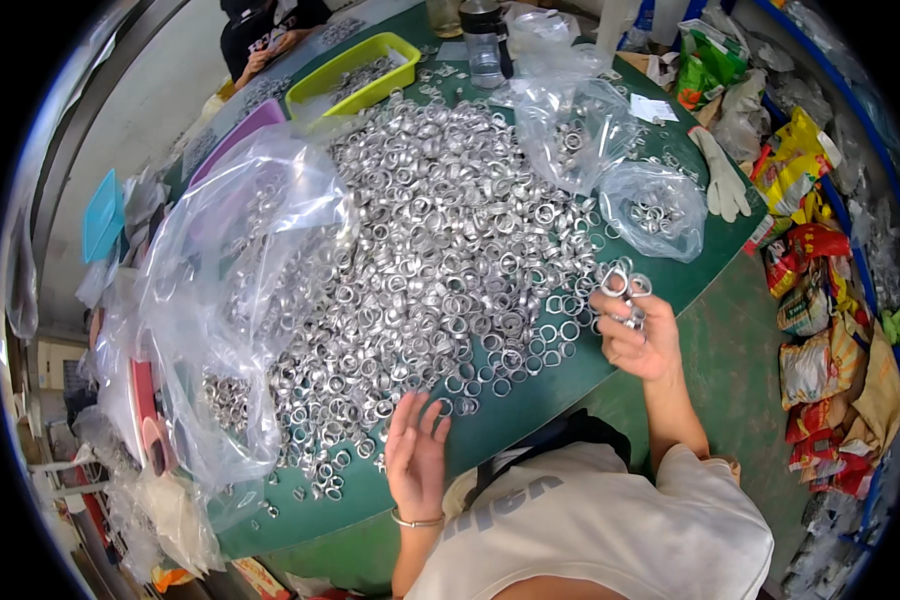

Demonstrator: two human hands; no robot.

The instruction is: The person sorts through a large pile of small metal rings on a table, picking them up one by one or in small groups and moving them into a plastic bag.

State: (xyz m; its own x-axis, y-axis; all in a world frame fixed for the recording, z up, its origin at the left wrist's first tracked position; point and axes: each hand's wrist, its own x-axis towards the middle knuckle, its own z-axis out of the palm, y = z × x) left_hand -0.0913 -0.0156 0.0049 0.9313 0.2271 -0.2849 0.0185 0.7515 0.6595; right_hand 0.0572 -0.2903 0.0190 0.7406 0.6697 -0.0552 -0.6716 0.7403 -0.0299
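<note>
A large heap of silver metal rings [440, 210] covers the middle of the green table [560, 385]. My right hand [642, 335] is raised near the right edge of the heap, its fingers closed around several of the metal rings. At the near edge of the pile is my left hand [416, 450], fingers stretched out beside some loose rings. I see nothing held in it. On that wrist sits a thin bracelet [416, 520].
A big clear plastic bag [210, 260] lies over the heap's left side. Smaller bags with rings [655, 215] and a white glove [720, 180] lie at right. A lime-green tray [400, 75] stands at the back, near another person [270, 35]. Filled sacks [810, 330] line the right side.
</note>
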